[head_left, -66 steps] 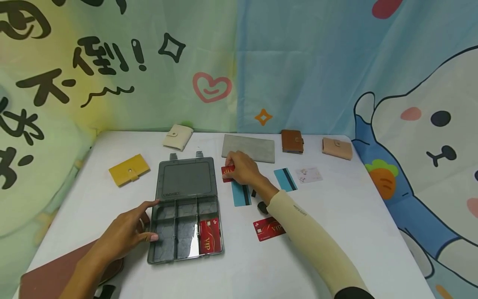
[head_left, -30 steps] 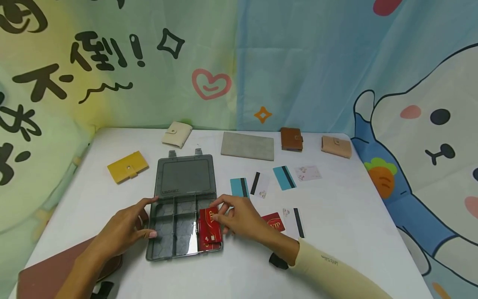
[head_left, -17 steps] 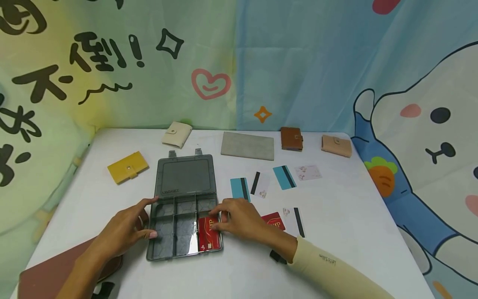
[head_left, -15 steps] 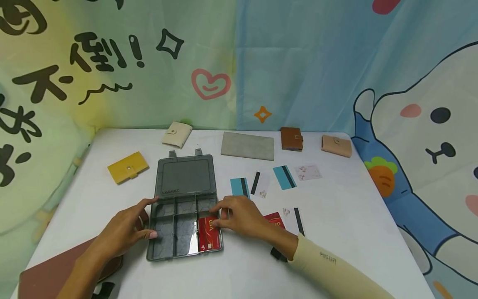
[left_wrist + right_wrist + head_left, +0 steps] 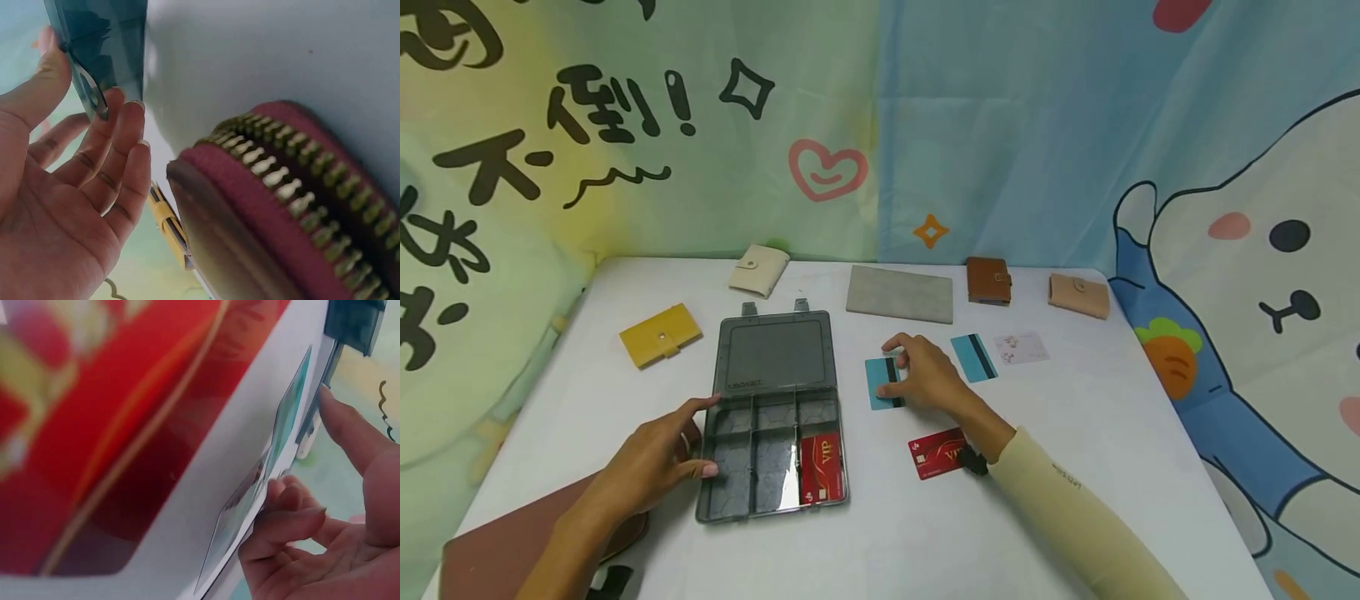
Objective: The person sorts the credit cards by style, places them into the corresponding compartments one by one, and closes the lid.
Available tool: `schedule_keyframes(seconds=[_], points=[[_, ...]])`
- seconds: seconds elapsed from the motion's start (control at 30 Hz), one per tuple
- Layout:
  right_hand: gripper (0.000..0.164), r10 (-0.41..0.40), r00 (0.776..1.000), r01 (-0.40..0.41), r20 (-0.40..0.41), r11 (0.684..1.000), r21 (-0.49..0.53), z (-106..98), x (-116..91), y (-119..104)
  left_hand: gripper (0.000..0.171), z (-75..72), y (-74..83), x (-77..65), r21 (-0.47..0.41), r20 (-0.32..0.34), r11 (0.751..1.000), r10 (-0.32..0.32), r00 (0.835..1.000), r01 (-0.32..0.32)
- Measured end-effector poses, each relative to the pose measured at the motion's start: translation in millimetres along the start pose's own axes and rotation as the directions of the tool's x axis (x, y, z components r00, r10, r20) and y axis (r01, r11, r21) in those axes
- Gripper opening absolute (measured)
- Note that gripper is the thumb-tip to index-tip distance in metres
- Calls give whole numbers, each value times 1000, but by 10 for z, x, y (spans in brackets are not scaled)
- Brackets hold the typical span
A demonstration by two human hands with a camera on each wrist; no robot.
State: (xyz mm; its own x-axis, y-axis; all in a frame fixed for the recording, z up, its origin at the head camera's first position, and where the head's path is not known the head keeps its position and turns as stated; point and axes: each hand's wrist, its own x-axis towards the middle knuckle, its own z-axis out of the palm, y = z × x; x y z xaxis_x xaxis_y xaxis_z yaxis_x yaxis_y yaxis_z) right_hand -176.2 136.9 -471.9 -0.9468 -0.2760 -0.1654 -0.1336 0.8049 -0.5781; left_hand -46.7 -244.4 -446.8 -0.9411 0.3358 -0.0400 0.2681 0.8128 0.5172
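My left hand (image 5: pixel 651 458) rests at the left side of an open, dark, clear-plastic divided box (image 5: pixel 772 358); thumb and index finger touch its edge. In the left wrist view the other fingers are loosely bent. A red VIP card (image 5: pixel 822 469) lies in the lower right compartment. My right hand (image 5: pixel 928 375) hovers at a blue card with a black stripe (image 5: pixel 875 369); the thumb overlaps that card, the index finger reaches past its top. Whether they touch I cannot tell. A pale card (image 5: pixel 234 512) beside it shows in the right wrist view, mostly hidden from the head view.
Right of my hand lie another blue card (image 5: pixel 974 358) and a floral card (image 5: pixel 1021 348); nearer is a red card (image 5: pixel 932 454). Wallets in yellow (image 5: pixel 660 335), cream (image 5: pixel 759 270), grey (image 5: pixel 899 294), brown (image 5: pixel 988 281) and tan (image 5: pixel 1078 296) stand around. A zippered brown case (image 5: pixel 512 533) lies front left.
My right hand carried a red card from beside the blue card into the lower right compartment, laid it over the red card there, let go, and moved back up right. The left hand stayed.
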Motion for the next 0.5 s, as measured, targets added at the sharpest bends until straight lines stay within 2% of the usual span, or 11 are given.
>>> schedule_keyframes(seconds=[0.13,0.3,0.4,0.5], points=[[63,37,999,-38,-17,997,-69,14,25,8,87,-11,14,-5,-4,-1,1000,-12,1000,12],[56,48,999,-49,-23,997,-64,34,34,-26,87,-4,11,-7,-7,-1,1000,-10,1000,10],[52,24,999,-26,-44,999,-29,34,32,-39,87,4,2,-4,-8,2,1000,-10,1000,10],[40,-10,995,17,-95,998,67,23,14,-58,87,7,-3,1,-8,3,1000,-13,1000,13]])
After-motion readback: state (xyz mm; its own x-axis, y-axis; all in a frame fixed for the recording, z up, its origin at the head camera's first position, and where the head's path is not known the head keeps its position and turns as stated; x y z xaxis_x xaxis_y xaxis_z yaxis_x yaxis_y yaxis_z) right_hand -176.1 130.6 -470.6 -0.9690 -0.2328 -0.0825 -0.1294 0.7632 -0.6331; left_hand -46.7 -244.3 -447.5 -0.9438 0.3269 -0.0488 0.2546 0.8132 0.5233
